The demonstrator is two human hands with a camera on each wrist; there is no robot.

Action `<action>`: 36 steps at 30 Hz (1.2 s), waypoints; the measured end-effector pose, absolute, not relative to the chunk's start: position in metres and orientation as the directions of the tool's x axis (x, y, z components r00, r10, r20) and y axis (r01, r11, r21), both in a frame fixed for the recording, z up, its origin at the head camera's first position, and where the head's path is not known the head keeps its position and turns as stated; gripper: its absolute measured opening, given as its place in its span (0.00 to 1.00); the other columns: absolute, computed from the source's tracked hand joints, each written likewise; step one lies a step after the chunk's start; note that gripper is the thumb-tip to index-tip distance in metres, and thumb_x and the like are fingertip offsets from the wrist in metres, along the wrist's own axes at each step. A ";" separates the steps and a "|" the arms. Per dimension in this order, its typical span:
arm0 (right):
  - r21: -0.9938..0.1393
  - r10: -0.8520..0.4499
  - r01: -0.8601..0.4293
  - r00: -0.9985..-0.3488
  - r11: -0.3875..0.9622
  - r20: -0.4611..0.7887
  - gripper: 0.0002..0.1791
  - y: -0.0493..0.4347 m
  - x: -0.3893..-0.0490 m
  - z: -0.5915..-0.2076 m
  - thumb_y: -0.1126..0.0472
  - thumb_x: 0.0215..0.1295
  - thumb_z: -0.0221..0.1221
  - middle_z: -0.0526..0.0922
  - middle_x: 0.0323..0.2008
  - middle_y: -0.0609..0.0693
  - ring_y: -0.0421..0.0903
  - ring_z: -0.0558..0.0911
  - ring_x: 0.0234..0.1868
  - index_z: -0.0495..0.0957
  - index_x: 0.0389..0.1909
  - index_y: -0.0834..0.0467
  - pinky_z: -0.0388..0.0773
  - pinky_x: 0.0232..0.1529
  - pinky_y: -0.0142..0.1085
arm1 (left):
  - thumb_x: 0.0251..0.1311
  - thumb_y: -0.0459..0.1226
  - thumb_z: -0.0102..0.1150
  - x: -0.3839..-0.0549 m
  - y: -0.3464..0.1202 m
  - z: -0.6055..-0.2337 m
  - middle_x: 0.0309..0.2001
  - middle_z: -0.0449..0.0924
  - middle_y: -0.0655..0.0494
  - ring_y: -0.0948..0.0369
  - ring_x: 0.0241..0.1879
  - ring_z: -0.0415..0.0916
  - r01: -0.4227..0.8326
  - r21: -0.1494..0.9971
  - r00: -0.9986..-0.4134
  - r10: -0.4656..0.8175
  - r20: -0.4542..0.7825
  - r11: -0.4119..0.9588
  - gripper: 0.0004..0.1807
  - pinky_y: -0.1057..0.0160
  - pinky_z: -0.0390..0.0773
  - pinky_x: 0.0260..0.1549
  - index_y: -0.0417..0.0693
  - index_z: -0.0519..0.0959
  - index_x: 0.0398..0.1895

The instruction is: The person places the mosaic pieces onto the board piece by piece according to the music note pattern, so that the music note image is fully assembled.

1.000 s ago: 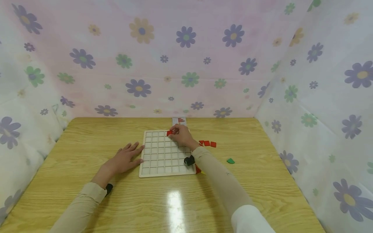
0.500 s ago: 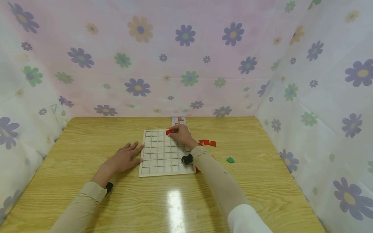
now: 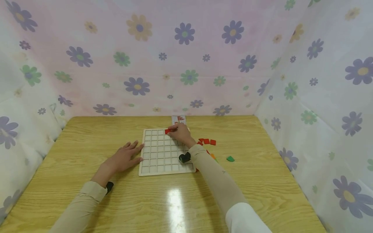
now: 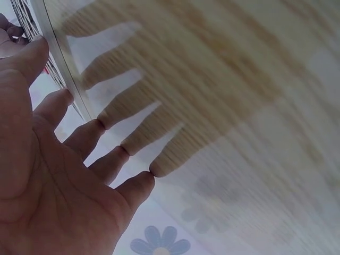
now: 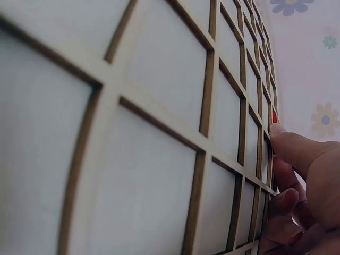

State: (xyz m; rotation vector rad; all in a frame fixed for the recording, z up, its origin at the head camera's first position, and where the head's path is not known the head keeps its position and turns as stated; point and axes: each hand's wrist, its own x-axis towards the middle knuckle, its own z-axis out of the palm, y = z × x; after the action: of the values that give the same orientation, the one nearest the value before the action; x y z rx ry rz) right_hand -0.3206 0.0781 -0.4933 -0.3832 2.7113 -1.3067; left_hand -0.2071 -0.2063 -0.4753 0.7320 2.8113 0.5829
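A pale wooden grid board [image 3: 157,174] lies on the table with square recesses in rows. At its far edge my right hand [image 3: 181,133] pinches a small red square tile [image 3: 167,131] between thumb and fingers, over the far row. In the right wrist view the thumb [image 5: 287,143] covers most of the red tile [image 5: 274,117], leaving only a sliver visible. My left hand [image 3: 123,158] lies palm down with fingers spread, thumb and index tip at the board's left edge. The left wrist view shows that hand's fingertips [image 4: 139,183] on the tabletop.
Several red tiles [image 3: 206,141] lie right of the board, with an orange piece [image 3: 213,156] partly behind the right sleeve. A green quarter-round piece [image 3: 230,159] sits farther right. Beyond the board is a printed card [image 3: 178,119], partly covered by the right hand. Flowered cloth [image 3: 186,58] encloses the table.
My right hand and the red tile have shifted slightly left along the far row. More of the orange piece shows beside the sleeve. My left hand stays at the board's edge.
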 end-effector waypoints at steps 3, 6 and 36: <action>-0.784 -0.267 -0.173 -0.964 0.596 0.009 0.16 0.078 -0.320 -0.493 0.62 0.68 0.67 0.87 0.49 0.56 0.50 0.85 0.46 0.86 0.55 0.59 0.82 0.46 0.41 | 0.75 0.48 0.55 -0.207 -0.206 -0.475 0.76 0.53 0.28 0.24 0.73 0.49 0.427 0.417 -0.863 0.499 -0.075 0.802 0.35 0.23 0.54 0.64 0.41 0.62 0.78; -0.778 -0.262 -0.165 -0.965 0.606 0.001 0.16 0.079 -0.319 -0.492 0.61 0.68 0.67 0.87 0.49 0.55 0.50 0.85 0.47 0.86 0.55 0.57 0.82 0.46 0.41 | 0.75 0.48 0.55 -0.207 -0.205 -0.475 0.76 0.53 0.28 0.24 0.73 0.48 0.426 0.420 -0.864 0.499 -0.075 0.801 0.35 0.24 0.54 0.65 0.41 0.62 0.78; -0.758 -0.242 -0.167 -0.970 0.630 0.013 0.15 0.076 -0.320 -0.496 0.57 0.68 0.67 0.88 0.49 0.51 0.47 0.84 0.51 0.87 0.55 0.53 0.81 0.49 0.44 | 0.74 0.49 0.56 -0.208 -0.205 -0.475 0.76 0.54 0.27 0.23 0.72 0.48 0.427 0.430 -0.863 0.501 -0.070 0.795 0.36 0.25 0.56 0.64 0.40 0.63 0.77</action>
State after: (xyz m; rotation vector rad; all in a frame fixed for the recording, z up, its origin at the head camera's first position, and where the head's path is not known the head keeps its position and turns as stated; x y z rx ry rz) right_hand -0.3199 0.0756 -0.4962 -0.3469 2.7539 -1.2672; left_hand -0.2079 -0.2053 -0.4754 0.7311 2.8038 0.6082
